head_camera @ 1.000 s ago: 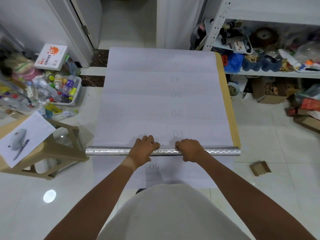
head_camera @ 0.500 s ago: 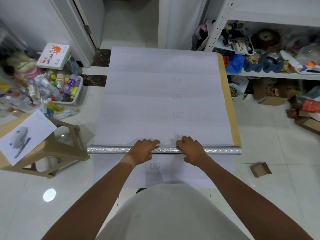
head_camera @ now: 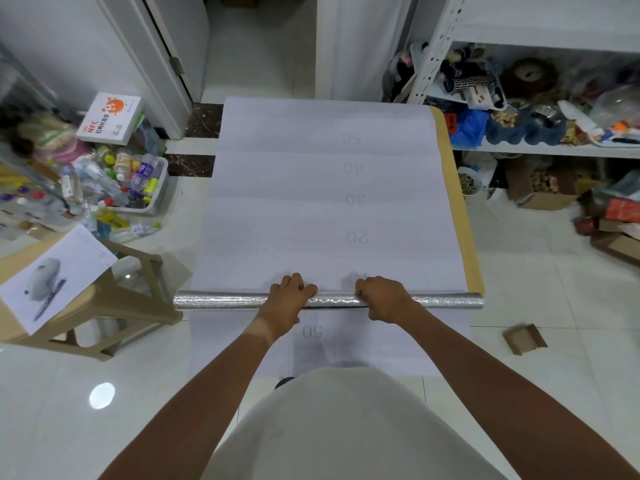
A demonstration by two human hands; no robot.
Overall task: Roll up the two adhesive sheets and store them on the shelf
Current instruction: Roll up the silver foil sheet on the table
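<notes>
Silver roll [head_camera: 221,301]: the rolled-up part of the top adhesive sheet, a narrow embossed tube lying crosswise on the floor just in front of me, its left end beside the stool leg and its right end at the tan edge.
White sheet [head_camera: 325,202]: the unrolled backing stretches away from the roll toward the doorway, flat, printed with upside-down numbers 20, 30, 40, 50; the number nearest my hands is partly covered.
Second sheet [head_camera: 465,244]: only a tan strip of it shows along the right side of the white sheet; the rest is hidden underneath.
Sheet behind the roll [head_camera: 398,341]: a white flap marked 50 lies between the roll and my body, its near edge hidden by my shirt.
My left hand [head_camera: 287,299]: lies over the roll left of centre, fingers curled over its far side, gripping it.
My right hand [head_camera: 381,297]: lies over the roll right of centre, fingers curled round it the same way; the two hands are near each other, not touching.
Open floor [head_camera: 536,289]: bare pale tile to the right of the sheets, with a small cardboard piece [head_camera: 524,339] lying near the roll's right end.
Left edge: a tan plastic stool [head_camera: 131,299] stands just beside the roll's left end, with a printed paper [head_camera: 52,275] on a wooden surface [head_camera: 17,258] next to it.
Far left: a bin of bottles [head_camera: 138,188] and a white box [head_camera: 110,116] by the wall.
Shelf [head_camera: 554,150]: white metal rack at the far right, crowded with items too jumbled to name; its right part is cut off.
</notes>
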